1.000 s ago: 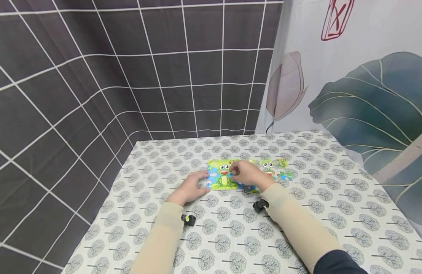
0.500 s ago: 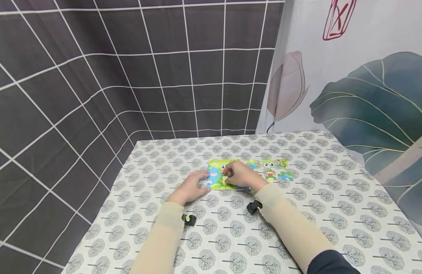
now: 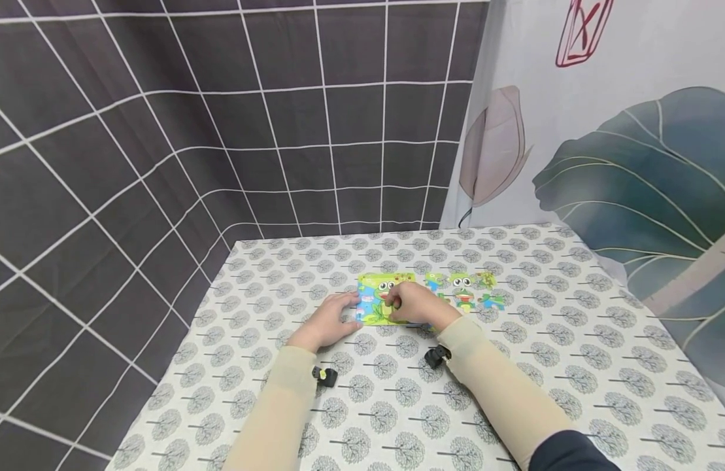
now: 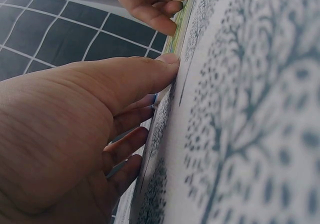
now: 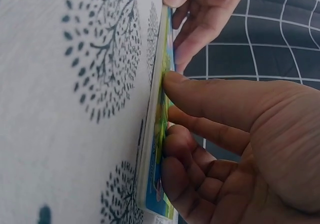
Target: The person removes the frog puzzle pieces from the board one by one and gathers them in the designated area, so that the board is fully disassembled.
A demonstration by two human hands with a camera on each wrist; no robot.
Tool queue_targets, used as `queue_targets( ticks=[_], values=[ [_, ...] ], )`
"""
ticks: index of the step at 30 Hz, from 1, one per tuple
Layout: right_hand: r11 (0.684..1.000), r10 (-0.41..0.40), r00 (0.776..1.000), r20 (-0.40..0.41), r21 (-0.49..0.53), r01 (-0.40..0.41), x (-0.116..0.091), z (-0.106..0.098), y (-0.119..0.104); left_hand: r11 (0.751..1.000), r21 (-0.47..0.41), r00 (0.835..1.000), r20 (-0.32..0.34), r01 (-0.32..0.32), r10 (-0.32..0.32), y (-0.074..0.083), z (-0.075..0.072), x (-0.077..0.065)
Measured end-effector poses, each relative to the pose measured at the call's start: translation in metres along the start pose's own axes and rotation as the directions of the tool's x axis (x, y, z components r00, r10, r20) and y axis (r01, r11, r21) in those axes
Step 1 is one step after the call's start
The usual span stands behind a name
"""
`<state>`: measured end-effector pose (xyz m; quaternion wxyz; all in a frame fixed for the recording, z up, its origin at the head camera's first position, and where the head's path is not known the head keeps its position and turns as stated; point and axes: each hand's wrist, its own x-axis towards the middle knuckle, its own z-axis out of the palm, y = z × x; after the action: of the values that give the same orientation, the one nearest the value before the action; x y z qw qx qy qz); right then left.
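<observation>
A frog jigsaw puzzle lies flat on the table, green and blue with a big-eyed frog. My left hand rests at its left side. The thumb touches the near edge, and the other fingers are spread along the left edge. Over the right part of the puzzle is my right hand, thumb and fingers bent. In the right wrist view, its thumb and fingertips touch the puzzle's surface, a small gap between thumb and index finger. Whether they pinch a piece is not visible. The hand hides the puzzle's right part.
Several loose puzzle pieces lie right of the puzzle: one with frog eyes, a green one and a blue-green one. The tablecloth has a tree print. A dark grid curtain hangs behind.
My right hand has shifted left over the puzzle, uncovering loose pieces to its right; in the last half second it has barely moved. My left hand has stayed in place.
</observation>
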<state>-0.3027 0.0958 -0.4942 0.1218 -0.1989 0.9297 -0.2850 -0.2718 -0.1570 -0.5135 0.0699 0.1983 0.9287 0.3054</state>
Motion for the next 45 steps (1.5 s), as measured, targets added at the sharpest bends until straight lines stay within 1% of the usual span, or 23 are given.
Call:
queue_targets(
  ticks=[7,12,19,30,37,42,45],
  values=[
    [0.998,0.033,0.999,-0.002,0.044,-0.033,-0.002,-0.003,0.001,1.000,0.000,1.000,0.000,0.006,-0.006,-0.001,0.000,0.000],
    [0.999,0.033,0.999,-0.002,0.041,-0.032,-0.003,-0.004,0.002,1.000,0.000,1.000,0.002,0.014,-0.014,-0.001,0.000,0.000],
    [0.998,0.043,0.999,0.009,0.047,-0.044,-0.002,-0.002,0.004,1.000,0.005,1.000,0.001,0.008,-0.008,0.000,0.000,0.000],
    [0.998,0.022,1.000,-0.011,0.067,-0.021,-0.002,-0.003,0.007,1.000,0.013,1.000,0.000,0.003,-0.003,0.000,0.000,0.000],
    [0.995,-0.006,1.000,0.002,0.097,0.006,-0.003,-0.004,0.009,1.000,0.008,1.000,0.001,0.001,-0.001,-0.001,0.000,0.001],
    [0.997,-0.031,1.000,0.001,0.076,0.031,-0.003,-0.006,0.010,1.000,0.014,1.000,0.000,-0.002,0.002,-0.001,0.000,0.001],
    [0.997,-0.030,1.000,0.001,0.068,0.029,-0.003,-0.006,0.010,1.000,0.009,1.000,0.000,-0.005,0.005,-0.002,0.000,0.000]
  ],
)
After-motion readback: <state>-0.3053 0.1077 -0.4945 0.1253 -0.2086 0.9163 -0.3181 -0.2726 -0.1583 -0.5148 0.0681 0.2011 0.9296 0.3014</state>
